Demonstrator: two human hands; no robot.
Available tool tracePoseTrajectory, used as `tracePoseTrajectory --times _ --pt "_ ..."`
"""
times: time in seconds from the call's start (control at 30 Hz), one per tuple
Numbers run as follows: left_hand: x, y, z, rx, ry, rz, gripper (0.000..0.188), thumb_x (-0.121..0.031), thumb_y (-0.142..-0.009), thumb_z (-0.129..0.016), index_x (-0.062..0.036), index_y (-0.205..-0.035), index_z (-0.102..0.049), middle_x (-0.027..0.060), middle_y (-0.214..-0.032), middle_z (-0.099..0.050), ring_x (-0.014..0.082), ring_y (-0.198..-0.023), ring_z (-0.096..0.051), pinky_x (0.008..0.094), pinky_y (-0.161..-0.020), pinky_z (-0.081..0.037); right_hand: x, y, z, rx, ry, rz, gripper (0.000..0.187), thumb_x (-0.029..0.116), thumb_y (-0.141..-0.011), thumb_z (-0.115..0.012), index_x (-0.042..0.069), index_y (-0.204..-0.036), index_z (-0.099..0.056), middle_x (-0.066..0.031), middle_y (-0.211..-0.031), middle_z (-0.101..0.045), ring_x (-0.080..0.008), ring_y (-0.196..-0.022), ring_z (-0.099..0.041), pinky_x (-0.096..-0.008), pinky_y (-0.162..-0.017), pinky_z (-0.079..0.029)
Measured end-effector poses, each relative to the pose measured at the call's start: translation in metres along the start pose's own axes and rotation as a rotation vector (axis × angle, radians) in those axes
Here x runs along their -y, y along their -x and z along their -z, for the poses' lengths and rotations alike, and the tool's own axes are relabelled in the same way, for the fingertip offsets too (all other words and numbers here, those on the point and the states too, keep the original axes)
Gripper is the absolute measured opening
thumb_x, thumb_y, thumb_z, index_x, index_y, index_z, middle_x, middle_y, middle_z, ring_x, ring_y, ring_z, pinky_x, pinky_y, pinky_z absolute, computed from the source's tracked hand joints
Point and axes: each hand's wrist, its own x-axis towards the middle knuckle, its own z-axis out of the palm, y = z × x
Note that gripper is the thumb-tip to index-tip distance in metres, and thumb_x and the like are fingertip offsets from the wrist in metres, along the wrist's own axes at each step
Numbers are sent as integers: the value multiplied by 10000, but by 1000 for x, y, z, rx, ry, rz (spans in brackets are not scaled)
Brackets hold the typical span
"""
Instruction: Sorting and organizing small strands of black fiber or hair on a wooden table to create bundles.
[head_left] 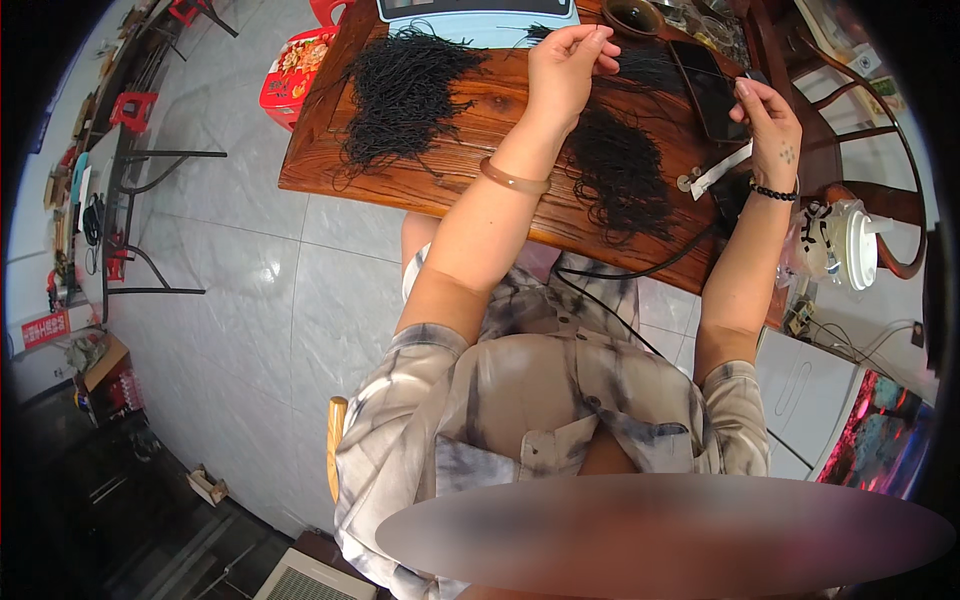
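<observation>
Above the wooden table [500, 110] both of my hands are raised at the far side. My left hand [572, 68] is closed in a pinch, and a thin dark cord seems to run from its fingertips toward the right. The fingers of my right hand [768, 125] also pinch together at what looks like the cord's other end, over the edge of a black phone [705, 95]. A big tangled heap of black cords [405, 95] lies on the left of the table. Below and right of my left hand is a second black cord bundle [618, 175].
A light-blue-edged device [480, 30] stands at the table's far edge, beside a dark bowl [632, 16]. White-lidded cup [855, 245] and wooden chair [890, 190] are at right. A red patterned box [298, 70] adjoins the left corner. A black cable [640, 272] hangs over the near edge.
</observation>
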Motion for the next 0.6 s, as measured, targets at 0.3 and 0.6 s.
tracePoseTrajectory --times 0.3,0.6 --pt "6 3 -6 60 -164 5 153 -118 -871 -568 0 -951 -625 67 -786 -636 106 -644 -584 223 -608 -488 0 8 -14 31 -95 165 166 98 -830 -622 -9 -954 -646 -54 -850 -639 -80 -677 -580 -192 -627 -467" --pt "13 19 -17 231 -781 -501 96 -96 -748 -651 -32 -817 -672 93 -757 -628 260 -727 -600 330 -659 -475 5 27 -61 209 158 381 126 67 -800 -640 1 -904 -667 -30 -825 -601 -69 -629 -555 -179 -559 -453"
